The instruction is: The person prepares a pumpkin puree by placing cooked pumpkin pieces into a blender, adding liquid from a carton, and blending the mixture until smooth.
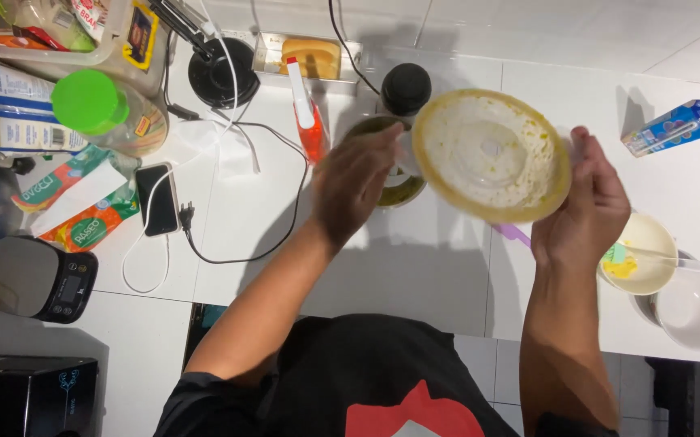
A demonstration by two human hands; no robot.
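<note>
My right hand [585, 206] holds up a round clear lid [489, 155] with a yellow rim, its inside smeared with yellow-green residue. My left hand [356, 184] is blurred in motion beside the lid's left edge, over a blender jar [394, 182] filled with greenish-yellow mixture. I cannot tell whether the left hand grips anything. The jar's black base or cap [405, 87] shows just behind it on the white counter [415, 259].
A red spray bottle [309, 121], a phone [156, 199] on a cable, a kitchen scale [38, 279] and food packets [75, 202] lie left. A cream bowl [645, 252], a white bowl [696, 309] and a blue carton [672, 128] sit right.
</note>
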